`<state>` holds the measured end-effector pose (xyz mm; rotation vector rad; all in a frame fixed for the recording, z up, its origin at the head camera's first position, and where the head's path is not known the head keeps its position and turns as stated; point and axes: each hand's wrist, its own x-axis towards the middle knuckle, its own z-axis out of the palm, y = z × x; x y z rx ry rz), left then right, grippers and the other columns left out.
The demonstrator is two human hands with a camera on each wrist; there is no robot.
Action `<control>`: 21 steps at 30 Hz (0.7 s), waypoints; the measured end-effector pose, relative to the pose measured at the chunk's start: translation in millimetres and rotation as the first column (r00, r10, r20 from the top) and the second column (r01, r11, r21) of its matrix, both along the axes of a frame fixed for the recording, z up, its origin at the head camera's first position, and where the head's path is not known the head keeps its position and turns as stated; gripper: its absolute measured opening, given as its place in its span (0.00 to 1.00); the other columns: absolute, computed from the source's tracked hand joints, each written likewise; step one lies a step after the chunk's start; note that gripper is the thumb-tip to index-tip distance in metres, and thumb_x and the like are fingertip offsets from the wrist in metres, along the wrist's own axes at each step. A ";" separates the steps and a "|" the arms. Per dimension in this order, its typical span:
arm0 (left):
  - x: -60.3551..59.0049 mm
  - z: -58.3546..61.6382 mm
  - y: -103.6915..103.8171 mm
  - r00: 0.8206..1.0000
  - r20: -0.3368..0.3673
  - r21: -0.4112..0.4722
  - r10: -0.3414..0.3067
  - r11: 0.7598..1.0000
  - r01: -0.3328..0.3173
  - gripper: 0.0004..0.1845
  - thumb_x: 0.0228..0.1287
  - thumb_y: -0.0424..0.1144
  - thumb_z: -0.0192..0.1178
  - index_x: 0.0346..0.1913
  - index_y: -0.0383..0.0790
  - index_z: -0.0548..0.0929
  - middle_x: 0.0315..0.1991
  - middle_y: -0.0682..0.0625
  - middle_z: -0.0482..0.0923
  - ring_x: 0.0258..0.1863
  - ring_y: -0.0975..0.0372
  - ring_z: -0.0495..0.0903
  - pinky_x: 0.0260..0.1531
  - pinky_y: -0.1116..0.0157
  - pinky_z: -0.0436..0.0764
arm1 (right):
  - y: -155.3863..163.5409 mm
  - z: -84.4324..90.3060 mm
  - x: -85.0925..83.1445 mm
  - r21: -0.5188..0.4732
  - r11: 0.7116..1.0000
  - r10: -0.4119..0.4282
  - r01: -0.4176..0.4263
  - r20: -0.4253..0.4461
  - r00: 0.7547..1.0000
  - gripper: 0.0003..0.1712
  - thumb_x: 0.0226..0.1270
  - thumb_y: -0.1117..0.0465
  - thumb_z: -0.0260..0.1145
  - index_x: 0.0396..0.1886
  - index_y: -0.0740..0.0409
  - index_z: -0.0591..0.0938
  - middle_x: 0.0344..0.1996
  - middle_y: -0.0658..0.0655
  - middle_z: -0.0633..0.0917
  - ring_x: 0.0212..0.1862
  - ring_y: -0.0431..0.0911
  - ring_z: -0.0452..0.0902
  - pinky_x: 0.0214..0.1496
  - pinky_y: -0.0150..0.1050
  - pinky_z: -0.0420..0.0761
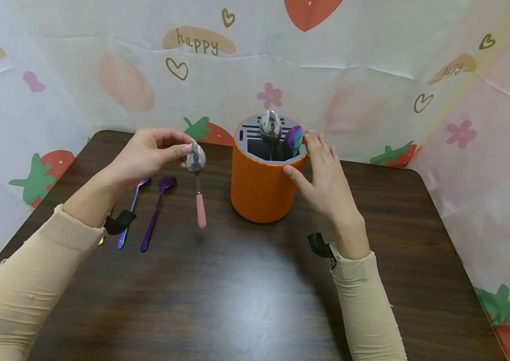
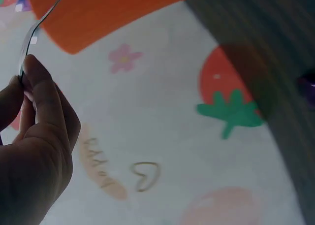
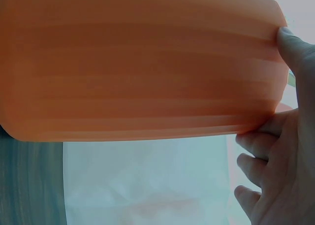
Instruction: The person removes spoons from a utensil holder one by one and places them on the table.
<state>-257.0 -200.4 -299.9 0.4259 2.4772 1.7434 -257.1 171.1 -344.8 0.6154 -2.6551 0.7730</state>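
Note:
My left hand (image 1: pixel 158 148) pinches a pink-handled spoon (image 1: pixel 201 210) by its silver bowl, between thumb and fingertips. The spoon hangs above the table, handle down; in the left wrist view only a thin edge of the spoon (image 2: pixel 29 38) shows. To its right stands an orange utensil holder (image 1: pixel 261 193) with a grey slotted top (image 1: pixel 249 124). My right hand (image 1: pixel 329 185) rests against the holder's right rim, fingers extended behind and thumb at the front. A silver spoon (image 1: pixel 270 124) and a purple-blue spoon (image 1: pixel 294 138) stand bowl-up in the holder's large opening; their lower ends are hidden.
On the dark wooden table (image 1: pixel 246 291), left of the holder, lie a purple spoon (image 1: pixel 153 220) and a rainbow-coloured spoon (image 1: pixel 131 213). A gold piece (image 1: pixel 101 241) peeks out by the left wrist. A printed cloth (image 1: pixel 237 75) hangs behind the table.

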 end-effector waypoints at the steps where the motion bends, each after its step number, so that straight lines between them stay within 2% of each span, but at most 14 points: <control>1: -2.2 -4.8 -2.2 1.000 0.024 -0.023 -0.006 1.000 0.007 0.15 0.76 0.39 0.64 0.55 0.31 0.85 0.38 0.51 0.86 0.37 0.61 0.85 0.45 0.65 0.86 | 0.2 -0.1 -0.1 0.001 1.000 0.000 0.000 0.000 1.000 0.53 0.76 0.28 0.52 0.86 0.53 0.51 0.84 0.55 0.53 0.85 0.48 0.37 0.85 0.51 0.36; 6: -16.3 -28.9 -12.8 0.987 0.155 -0.117 -0.049 0.991 0.068 0.17 0.77 0.39 0.63 0.58 0.28 0.83 0.41 0.48 0.86 0.38 0.61 0.86 0.45 0.65 0.87 | 0.8 -0.2 -0.2 0.001 1.000 0.003 -0.003 0.001 1.000 0.52 0.76 0.29 0.54 0.86 0.51 0.50 0.84 0.55 0.53 0.85 0.47 0.36 0.85 0.50 0.36; 11: -31.8 -51.3 -25.6 0.956 0.284 -0.135 -0.075 0.984 0.117 0.21 0.78 0.38 0.62 0.62 0.24 0.80 0.43 0.48 0.86 0.38 0.63 0.85 0.43 0.68 0.86 | 0.6 -0.5 0.0 0.001 1.000 0.006 -0.006 0.008 1.000 0.52 0.76 0.29 0.54 0.86 0.51 0.49 0.84 0.54 0.52 0.85 0.47 0.36 0.85 0.49 0.36; 15: -41.6 -64.5 -35.1 0.941 0.329 -0.133 -0.078 0.983 0.128 0.23 0.79 0.38 0.60 0.65 0.23 0.77 0.44 0.48 0.85 0.39 0.64 0.84 0.45 0.68 0.86 | 0.5 -0.7 -0.7 0.005 1.000 0.005 -0.005 0.011 1.000 0.52 0.76 0.28 0.53 0.86 0.51 0.50 0.84 0.54 0.52 0.85 0.46 0.36 0.85 0.49 0.36; 21: -56.2 -82.1 -43.3 0.916 0.389 -0.069 -0.099 0.988 0.136 0.24 0.77 0.34 0.61 0.66 0.19 0.74 0.42 0.50 0.86 0.39 0.65 0.84 0.46 0.67 0.87 | 1.9 -0.7 -0.6 0.005 1.000 0.000 0.000 0.007 1.000 0.52 0.76 0.29 0.53 0.86 0.51 0.49 0.84 0.54 0.52 0.85 0.46 0.36 0.85 0.49 0.35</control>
